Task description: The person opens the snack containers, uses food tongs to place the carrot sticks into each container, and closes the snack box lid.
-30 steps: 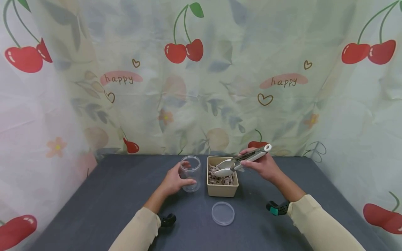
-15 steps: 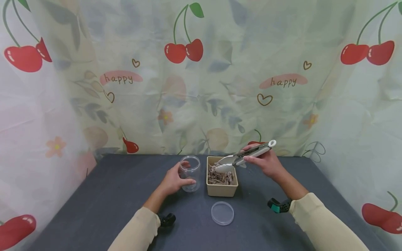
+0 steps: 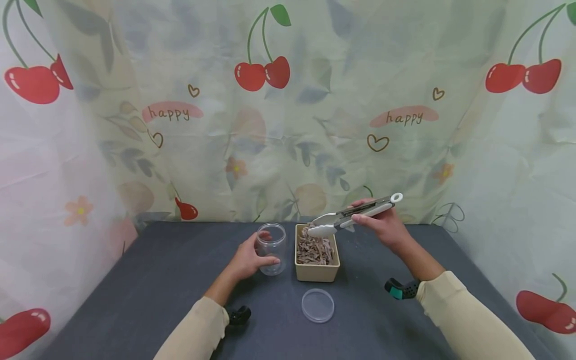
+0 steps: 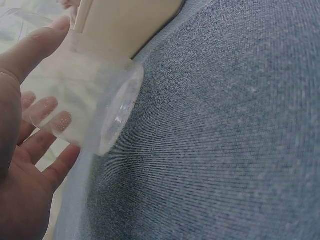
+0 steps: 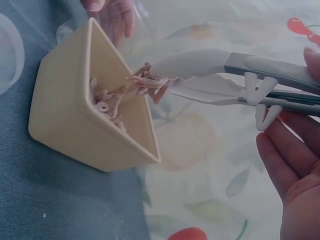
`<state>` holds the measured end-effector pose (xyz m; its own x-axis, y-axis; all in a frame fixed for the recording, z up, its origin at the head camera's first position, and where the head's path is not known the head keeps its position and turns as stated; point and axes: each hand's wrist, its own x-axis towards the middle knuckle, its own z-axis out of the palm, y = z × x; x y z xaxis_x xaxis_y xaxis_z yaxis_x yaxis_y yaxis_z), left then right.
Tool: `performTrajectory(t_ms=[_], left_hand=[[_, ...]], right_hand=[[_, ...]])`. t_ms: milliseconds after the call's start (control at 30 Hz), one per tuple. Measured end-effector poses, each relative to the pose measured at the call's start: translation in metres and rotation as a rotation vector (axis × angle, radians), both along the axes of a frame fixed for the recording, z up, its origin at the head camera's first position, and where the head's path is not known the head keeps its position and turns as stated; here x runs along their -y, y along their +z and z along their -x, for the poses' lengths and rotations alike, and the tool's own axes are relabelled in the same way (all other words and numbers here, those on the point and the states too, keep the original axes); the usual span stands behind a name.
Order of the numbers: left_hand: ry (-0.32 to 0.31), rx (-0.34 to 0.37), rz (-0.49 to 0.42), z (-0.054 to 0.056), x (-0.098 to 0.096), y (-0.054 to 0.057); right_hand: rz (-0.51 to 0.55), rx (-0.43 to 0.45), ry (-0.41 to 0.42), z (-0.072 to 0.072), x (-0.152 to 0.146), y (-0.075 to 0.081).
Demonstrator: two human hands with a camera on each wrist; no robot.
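Note:
My left hand (image 3: 246, 257) holds a clear, lidless jar (image 3: 272, 250) upright on the table, thumb in front and fingers behind; the left wrist view shows the jar's base (image 4: 120, 112) on the cloth. With my right hand (image 3: 382, 225) I grip white and grey tongs (image 3: 360, 214) slanting over a beige rectangular box (image 3: 317, 273). Brownish-grey dried strips (image 3: 315, 250) fill part of the box. In the right wrist view the tong tips pinch a small bunch of strips (image 5: 150, 84) at the box's rim, with some strands trailing down to those inside.
A clear round lid (image 3: 317, 305) lies on the dark table cloth (image 3: 180, 280) in front of the box. Behind the table hangs a curtain (image 3: 283, 150) printed with cherries. Each wrist wears a black strap (image 3: 402, 289).
My right hand has lifted the tongs up and to the right, raising their tips from among the strips to the box's top. The left hand and jar stay in place.

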<state>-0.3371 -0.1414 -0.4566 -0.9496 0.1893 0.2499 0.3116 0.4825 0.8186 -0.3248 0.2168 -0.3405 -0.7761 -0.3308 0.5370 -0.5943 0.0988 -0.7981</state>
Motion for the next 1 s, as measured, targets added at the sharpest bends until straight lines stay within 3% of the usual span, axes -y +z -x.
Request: performTrajectory(t_ms=[267,500,767,1000], left_hand=[[0.005,-0.009,0.002,-0.001,0.001,-0.001],[0.007,-0.017,0.002,0.0,-0.001,0.0],[-0.016,-0.022,0.022,-0.001,-0.006,-0.001],[-0.01,0.009,0.015,-0.002,-0.009,0.0]], right_hand=[[0.029,0.027,-0.031,-0.001,0.003,0.013],[0.008,-0.006,-0.054,0.0,0.011,0.027],[0.079,-0.025,0.055,0.0,0.03,0.038],[0.154,-0.064,0.142,0.002,0.045,0.039]])
